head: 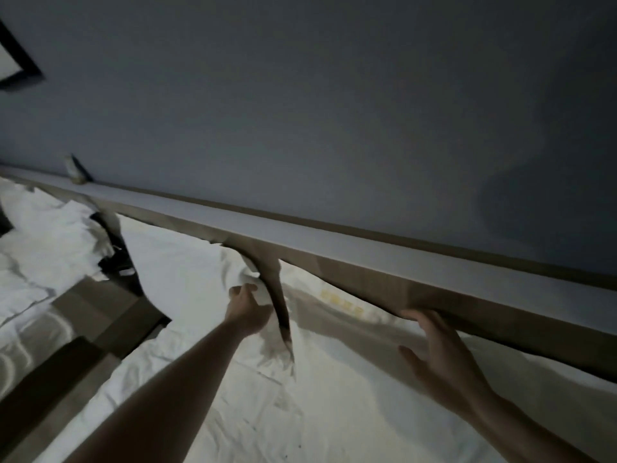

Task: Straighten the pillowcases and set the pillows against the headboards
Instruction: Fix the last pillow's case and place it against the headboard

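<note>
Two white pillows lean against a long brown headboard on the near bed. My left hand grips the right corner of the left pillow. The right pillow carries a small yellow mark near its top edge. My right hand lies flat on its right part, fingers spread and reaching up to the headboard. A dark gap separates the two pillows.
A grey ledge tops the headboard below a dark wall. At the left stands a second bed with rumpled white bedding, a brown nightstand between the beds. A small object stands on the ledge and a picture frame hangs upper left.
</note>
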